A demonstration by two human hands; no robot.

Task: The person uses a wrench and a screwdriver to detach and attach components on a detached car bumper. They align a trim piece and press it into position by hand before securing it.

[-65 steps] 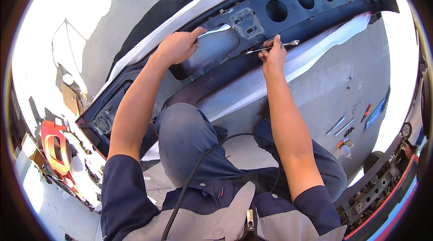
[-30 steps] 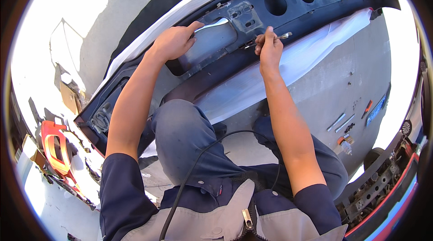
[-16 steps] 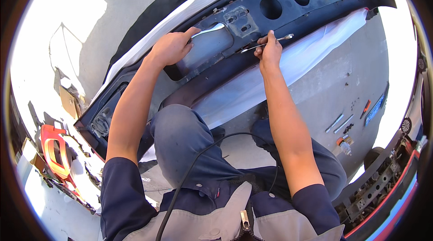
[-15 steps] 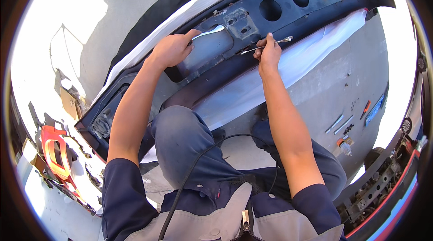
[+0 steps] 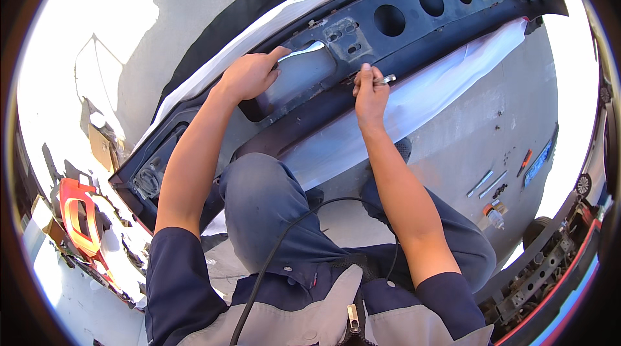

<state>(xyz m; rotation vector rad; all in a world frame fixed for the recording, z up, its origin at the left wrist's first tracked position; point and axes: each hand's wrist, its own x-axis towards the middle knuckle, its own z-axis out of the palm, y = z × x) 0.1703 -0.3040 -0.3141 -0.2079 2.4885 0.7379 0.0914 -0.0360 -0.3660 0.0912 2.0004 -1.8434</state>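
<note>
A long dark vehicle bumper (image 5: 414, 32), with round holes and a large rectangular opening, lies across in front of me. My left hand (image 5: 249, 76) is closed on the rim of that opening, its index finger stretched along the edge beside a bright, shiny strip (image 5: 304, 52). Near the bumper's closer edge, my right hand (image 5: 369, 95) is closed around a metal wrench (image 5: 385, 79). One wrench end sticks out to the right of my fist; its other end is mostly hidden by the fingers and the bumper edge.
White plastic sheeting (image 5: 446, 64) lies under and along the bumper. On the floor at right are metal rods (image 5: 480, 183), small dark fasteners (image 5: 501, 189), an orange-handled tool (image 5: 524, 162) and a small bottle (image 5: 495, 218). A red-orange part (image 5: 81, 216) sits at left. A black cable (image 5: 272, 250) crosses my lap.
My right hand has moved left and slightly nearer to me with the wrench, which has swung so less of it shows. My left hand stays at the opening's rim.
</note>
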